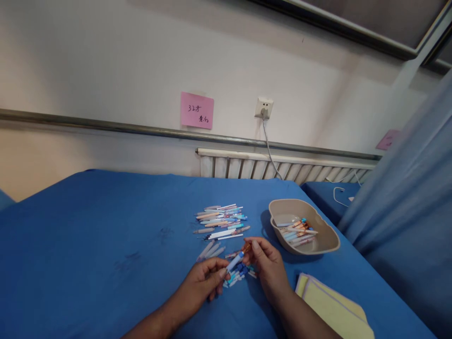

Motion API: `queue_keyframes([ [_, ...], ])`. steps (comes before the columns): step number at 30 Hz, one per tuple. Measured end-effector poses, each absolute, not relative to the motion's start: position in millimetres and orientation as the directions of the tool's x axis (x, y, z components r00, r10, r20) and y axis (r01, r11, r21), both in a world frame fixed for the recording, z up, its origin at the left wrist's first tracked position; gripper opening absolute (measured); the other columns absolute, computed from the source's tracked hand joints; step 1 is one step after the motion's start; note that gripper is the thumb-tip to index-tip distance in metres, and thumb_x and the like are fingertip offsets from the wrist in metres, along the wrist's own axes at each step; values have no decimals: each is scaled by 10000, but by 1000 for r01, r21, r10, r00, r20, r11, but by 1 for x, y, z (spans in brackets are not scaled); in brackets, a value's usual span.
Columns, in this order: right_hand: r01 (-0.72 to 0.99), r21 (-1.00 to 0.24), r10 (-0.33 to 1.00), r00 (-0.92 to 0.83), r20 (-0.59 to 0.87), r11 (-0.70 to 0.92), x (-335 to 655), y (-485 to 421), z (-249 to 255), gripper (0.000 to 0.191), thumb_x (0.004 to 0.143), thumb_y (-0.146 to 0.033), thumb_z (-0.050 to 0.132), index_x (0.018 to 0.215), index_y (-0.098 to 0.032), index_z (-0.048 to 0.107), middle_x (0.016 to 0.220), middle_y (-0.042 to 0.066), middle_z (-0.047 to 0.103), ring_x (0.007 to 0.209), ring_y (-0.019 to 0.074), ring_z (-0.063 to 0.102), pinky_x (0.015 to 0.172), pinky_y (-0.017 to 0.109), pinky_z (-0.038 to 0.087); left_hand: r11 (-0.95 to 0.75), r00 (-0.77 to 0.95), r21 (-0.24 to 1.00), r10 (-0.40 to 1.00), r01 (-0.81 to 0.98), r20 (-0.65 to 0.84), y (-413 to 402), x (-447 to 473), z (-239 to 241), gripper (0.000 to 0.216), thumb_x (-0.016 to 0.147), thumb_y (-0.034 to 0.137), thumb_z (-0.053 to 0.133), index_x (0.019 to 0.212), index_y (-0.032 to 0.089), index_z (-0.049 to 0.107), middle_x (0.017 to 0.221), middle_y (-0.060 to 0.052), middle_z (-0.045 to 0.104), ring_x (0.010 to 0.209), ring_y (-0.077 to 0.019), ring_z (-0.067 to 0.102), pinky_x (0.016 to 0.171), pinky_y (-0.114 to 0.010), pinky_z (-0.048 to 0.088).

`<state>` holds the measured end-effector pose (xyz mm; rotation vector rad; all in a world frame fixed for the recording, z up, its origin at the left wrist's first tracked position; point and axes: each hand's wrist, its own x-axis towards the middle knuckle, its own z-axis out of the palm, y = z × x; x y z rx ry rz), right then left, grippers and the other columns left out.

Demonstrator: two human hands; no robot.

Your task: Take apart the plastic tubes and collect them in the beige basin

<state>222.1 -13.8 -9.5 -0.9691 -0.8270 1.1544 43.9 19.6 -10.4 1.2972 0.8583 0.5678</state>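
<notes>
A pale-blue pen (234,262) slants over small blue and white pieces (236,277), the left hand (205,278) pinching its near end, seemingly to steady it, while the right hand (267,260) pinches its brown end (246,246); loose pens (221,221) lie beyond and a tan basin (326,239) sits rightward, both apparently within easy reach

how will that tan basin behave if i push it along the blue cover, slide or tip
The tan basin looks wide and shallow, so it would probably slide rather than tip. Its smooth, moulded-looking walls suggest stiff plastic that should keep its shape. The loose pens piled inside would likely shift or roll if shoved.
</notes>
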Motion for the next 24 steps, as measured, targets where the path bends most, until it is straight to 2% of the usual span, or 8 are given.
queue_keyframes([
  [6, -451, -885, 963, 269, -13, 114, 226, -9, -14, 338, 804, -483, 567, 912, -171, 641, 766, 36, 650, 571, 108, 539, 541, 221, 415, 219, 521, 968, 815, 125, -252, 19, 45, -7, 413, 693, 460, 659, 934, 130, 599, 588, 24, 549, 487, -94, 474, 465, -199, 372],
  [10, -468, -878, 957, 286, -46, 98, 227, -5, -18, 341, 797, -489, 572, 878, -164, 635, 759, 27, 635, 555, 97, 525, 518, 209, 399, 192, 515, 975, 828, 113, -223, 19, 45, -6, 366, 691, 432, 672, 911, 144, 618, 649, 6, 574, 573, -121, 509, 561, -229, 420],
  [15, -488, -867, 956, 289, -52, 100, 225, 0, -20, 372, 763, -521, 592, 851, -161, 626, 716, 18, 627, 517, 92, 508, 491, 202, 375, 22, 527, 983, 842, 184, -118, 14, 51, 13, 265, 740, 402, 624, 843, 159, 651, 710, 0, 586, 661, -144, 504, 628, -234, 407],
  [19, -519, -845, 945, 322, -54, 129, 227, 3, -14, 416, 765, -556, 562, 849, -153, 622, 704, 24, 620, 516, 103, 512, 481, 209, 364, -100, 533, 964, 845, 246, -48, 11, 61, 26, 274, 778, 409, 576, 881, 167, 654, 772, -11, 616, 733, -173, 522, 675, -249, 410],
  [21, -476, -860, 930, 367, -1, 187, 231, 2, -8, 431, 800, -561, 509, 864, -152, 625, 698, 24, 617, 526, 105, 506, 496, 213, 370, -122, 514, 955, 857, 270, -36, 11, 66, 27, 285, 777, 415, 572, 882, 164, 655, 760, -11, 617, 721, -175, 522, 667, -250, 411],
  [24, -290, -914, 902, 404, 151, 283, 237, -4, 3, 387, 823, -518, 502, 870, -159, 638, 668, 5, 605, 518, 98, 469, 508, 212, 363, -118, 479, 951, 877, 284, -35, 11, 69, 23, 283, 756, 419, 587, 858, 166, 663, 745, -9, 626, 700, -177, 530, 654, -251, 418],
])
